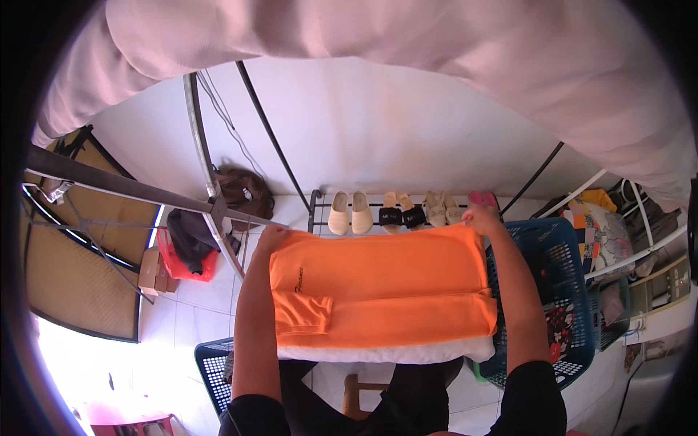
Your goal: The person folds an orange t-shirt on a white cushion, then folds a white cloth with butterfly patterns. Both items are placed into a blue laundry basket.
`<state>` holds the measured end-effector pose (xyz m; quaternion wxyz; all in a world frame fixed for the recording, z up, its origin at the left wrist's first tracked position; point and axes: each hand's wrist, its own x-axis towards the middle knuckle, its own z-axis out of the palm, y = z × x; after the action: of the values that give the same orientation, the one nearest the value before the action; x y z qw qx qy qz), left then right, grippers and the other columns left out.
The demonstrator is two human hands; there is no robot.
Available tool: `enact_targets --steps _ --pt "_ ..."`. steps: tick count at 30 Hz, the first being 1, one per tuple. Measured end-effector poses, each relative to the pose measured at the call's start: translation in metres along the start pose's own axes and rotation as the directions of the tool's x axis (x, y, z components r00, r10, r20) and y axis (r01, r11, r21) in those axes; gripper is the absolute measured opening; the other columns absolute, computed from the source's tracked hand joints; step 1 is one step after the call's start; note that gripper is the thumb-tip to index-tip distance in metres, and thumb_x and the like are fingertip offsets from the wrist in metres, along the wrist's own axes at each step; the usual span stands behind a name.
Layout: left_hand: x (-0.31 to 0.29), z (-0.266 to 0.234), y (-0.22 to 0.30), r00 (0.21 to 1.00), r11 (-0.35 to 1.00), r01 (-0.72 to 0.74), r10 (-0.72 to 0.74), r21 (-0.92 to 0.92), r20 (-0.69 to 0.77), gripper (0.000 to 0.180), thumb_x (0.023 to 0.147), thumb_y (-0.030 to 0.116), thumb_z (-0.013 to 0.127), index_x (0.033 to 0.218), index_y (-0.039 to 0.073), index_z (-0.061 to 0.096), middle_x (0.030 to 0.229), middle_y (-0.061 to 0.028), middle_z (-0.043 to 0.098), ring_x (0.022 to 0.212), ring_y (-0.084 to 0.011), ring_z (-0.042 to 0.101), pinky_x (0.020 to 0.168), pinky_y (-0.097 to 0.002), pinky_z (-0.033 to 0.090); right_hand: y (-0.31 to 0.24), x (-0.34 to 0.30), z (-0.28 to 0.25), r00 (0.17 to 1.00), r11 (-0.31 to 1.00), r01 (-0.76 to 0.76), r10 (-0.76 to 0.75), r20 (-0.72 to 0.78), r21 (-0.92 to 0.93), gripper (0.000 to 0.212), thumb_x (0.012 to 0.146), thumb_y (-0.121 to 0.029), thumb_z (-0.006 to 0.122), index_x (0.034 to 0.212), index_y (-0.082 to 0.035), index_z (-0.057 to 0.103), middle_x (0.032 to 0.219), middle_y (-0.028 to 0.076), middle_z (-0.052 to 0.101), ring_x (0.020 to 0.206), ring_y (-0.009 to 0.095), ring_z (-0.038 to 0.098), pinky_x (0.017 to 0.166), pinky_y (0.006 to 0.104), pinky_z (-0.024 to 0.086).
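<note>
An orange shirt lies spread in front of me, its near side folded over in a long strip. One short sleeve is folded back at the near left, below small dark lettering. My left hand grips the far left corner with its fingers closed. At the far right corner, my right hand pinches the cloth and lifts it slightly. A white padded surface shows under the shirt's near edge, above my dark-trousered legs.
Blue plastic baskets stand at the right and near left, the right one holding clothes. Beyond the shirt, a rack carries cream slippers and several other pairs. Metal poles cross at left; pink fabric hangs overhead.
</note>
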<state>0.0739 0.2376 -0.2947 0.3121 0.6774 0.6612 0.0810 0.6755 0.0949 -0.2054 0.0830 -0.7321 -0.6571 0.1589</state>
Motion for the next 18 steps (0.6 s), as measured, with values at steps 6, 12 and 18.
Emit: enact_targets --steps 6,12,18 --pt "0.009 0.013 -0.022 0.937 0.981 -0.158 0.112 -0.113 -0.332 0.025 0.086 0.025 0.066 0.1 0.007 0.074 0.089 -0.0172 0.073 0.088 -0.0339 0.071 0.081 -0.0419 0.055 0.006 0.023 0.027 0.999 0.946 0.021 -0.012 0.031 -0.323 0.012 0.08 -0.018 0.07 0.088 -0.013 0.077 0.091 0.006 0.074 0.096 0.029 0.065 0.091 0.0414 0.05" --pt "0.01 0.017 -0.001 0.972 0.997 -0.048 0.062 0.064 -0.228 0.029 0.088 0.028 0.063 0.105 0.007 0.074 0.106 -0.0181 0.071 0.105 -0.0353 0.066 0.094 -0.0456 0.052 0.011 0.042 0.081 0.996 0.993 -0.024 0.014 0.085 0.115 0.03 0.089 -0.023 0.061 0.112 -0.011 0.076 0.118 0.017 0.07 0.112 0.032 0.065 0.099 0.045 0.048" --pt "-0.012 0.009 0.029 0.991 0.887 0.133 -0.107 0.443 -0.085 0.038 0.086 0.031 0.063 0.115 0.006 0.07 0.126 -0.0176 0.066 0.123 -0.0356 0.058 0.108 -0.0528 0.041 -0.023 0.059 0.095 0.772 0.991 -0.11 0.13 0.623 -0.07 0.043 0.094 -0.031 0.056 0.132 -0.014 0.066 0.138 0.013 0.062 0.126 0.031 0.058 0.105 0.0458 0.045"
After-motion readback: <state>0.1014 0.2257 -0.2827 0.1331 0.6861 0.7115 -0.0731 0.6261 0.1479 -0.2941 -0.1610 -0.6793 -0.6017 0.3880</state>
